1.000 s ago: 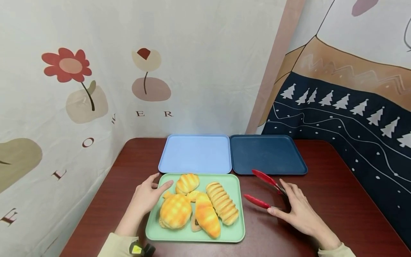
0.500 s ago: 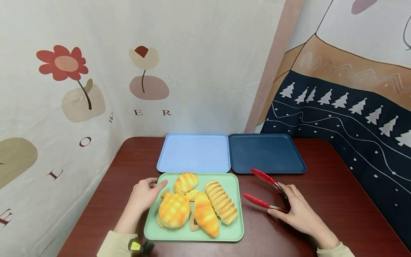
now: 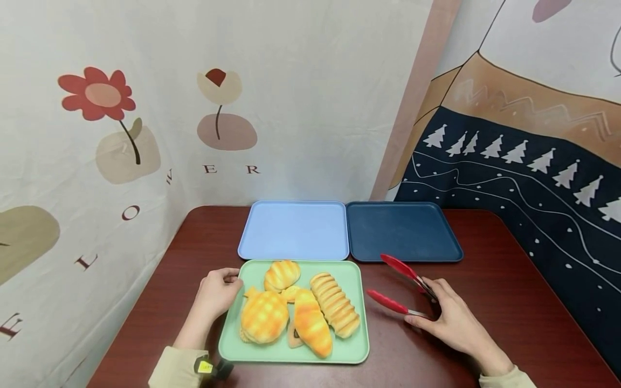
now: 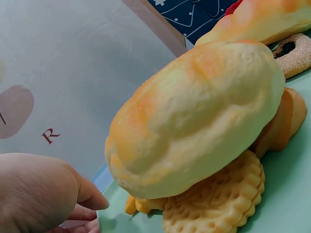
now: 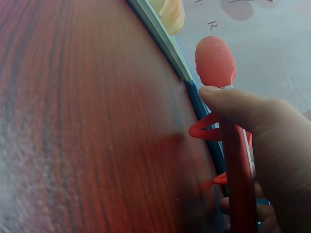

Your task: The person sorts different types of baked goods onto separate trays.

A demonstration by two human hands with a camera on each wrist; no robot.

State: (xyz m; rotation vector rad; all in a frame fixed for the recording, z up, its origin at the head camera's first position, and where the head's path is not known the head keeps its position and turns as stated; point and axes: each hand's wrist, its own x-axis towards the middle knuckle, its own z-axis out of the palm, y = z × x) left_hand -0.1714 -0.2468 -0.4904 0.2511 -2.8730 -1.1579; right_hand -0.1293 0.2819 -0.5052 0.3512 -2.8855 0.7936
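Observation:
At the left rim of a green tray [image 3: 349,353] is my left hand [image 3: 215,293]; its thumb lies at the rim, and the other fingers are curled beside it, pinching the edge. Bread-shaped pieces fill the tray: a round checkered bun [image 3: 264,317], a small ridged roll [image 3: 282,275], a long smooth bread [image 3: 312,323] and a long striped roll [image 3: 336,305]. A waffle-patterned round cookie [image 4: 214,208] sits partly under the bun in the left wrist view. My right hand [image 3: 453,320] holds red-tipped tongs [image 3: 388,303], spread apart, to the right of the tray.
Behind the green tray, a light blue tray [image 3: 294,230] and a dark blue tray [image 3: 405,231] stand side by side, bare. The dark wooden table [image 3: 398,366] ends at a printed curtain [image 3: 301,108] behind. A ring-shaped sugared piece [image 4: 295,57] shows in the left wrist view.
My left thumb has drawn back leftward from over the green tray to its rim, and the fingers have curled in. The right hand and tongs stay nearly still.

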